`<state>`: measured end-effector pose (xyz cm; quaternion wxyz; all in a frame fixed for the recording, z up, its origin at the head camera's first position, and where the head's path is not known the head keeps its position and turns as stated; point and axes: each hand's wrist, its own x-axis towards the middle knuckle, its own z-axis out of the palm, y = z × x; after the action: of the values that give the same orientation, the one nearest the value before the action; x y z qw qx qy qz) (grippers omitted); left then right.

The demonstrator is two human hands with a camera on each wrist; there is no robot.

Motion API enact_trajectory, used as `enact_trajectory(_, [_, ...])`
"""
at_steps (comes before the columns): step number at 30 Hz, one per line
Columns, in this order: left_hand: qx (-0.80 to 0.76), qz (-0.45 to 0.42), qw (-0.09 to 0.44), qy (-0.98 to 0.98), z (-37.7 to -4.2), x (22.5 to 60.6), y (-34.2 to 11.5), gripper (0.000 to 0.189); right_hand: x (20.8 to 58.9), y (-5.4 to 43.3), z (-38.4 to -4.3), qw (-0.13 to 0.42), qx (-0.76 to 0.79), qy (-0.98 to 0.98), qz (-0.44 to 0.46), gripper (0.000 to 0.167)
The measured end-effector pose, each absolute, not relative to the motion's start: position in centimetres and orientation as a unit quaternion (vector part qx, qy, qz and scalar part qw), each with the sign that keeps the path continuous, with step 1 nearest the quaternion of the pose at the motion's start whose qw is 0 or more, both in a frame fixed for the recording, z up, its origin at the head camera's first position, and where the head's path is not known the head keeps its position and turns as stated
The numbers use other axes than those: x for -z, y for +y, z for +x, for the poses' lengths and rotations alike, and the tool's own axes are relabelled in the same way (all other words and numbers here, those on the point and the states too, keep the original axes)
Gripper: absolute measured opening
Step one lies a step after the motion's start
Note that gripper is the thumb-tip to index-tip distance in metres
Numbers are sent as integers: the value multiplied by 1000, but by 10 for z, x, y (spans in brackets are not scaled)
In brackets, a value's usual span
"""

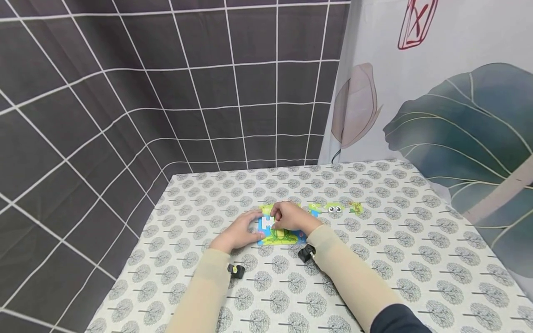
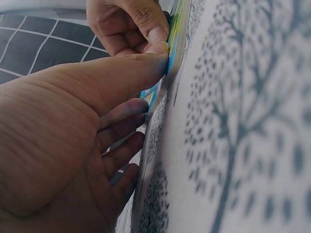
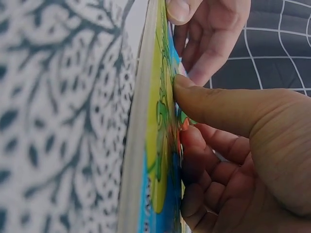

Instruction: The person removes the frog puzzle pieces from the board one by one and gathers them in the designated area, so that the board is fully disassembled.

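Observation:
A frog jigsaw puzzle (image 1: 281, 237) in blue, green and yellow lies flat on the cloth, with a white bare patch (image 1: 266, 223) at its left part. My left hand (image 1: 240, 231) is spread along the puzzle's left side, its thumb resting at the near corner and its fingers toward the far one. Over the middle, my right hand (image 1: 291, 216) bends its thumb and forefinger beside the white patch. In the right wrist view, these fingers pinch a small green and orange puzzle piece (image 3: 185, 124), mostly hidden, close against the board's surface.
Right of the puzzle lie three loose pieces: a yellow and blue one (image 1: 314, 209), one with two eyes (image 1: 334, 208) and a green one (image 1: 356, 208). A tree-print cloth (image 1: 275, 296) covers the table. Dark checked fabric (image 1: 254, 88) hangs behind.

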<state>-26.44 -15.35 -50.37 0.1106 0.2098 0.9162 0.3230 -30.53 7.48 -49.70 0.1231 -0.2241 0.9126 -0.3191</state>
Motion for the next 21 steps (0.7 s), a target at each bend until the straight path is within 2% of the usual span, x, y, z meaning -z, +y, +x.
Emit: enact_trajectory(21, [-325, 206, 107, 917, -265, 504, -152, 77, 495, 80, -305, 108, 325, 907, -246, 24])
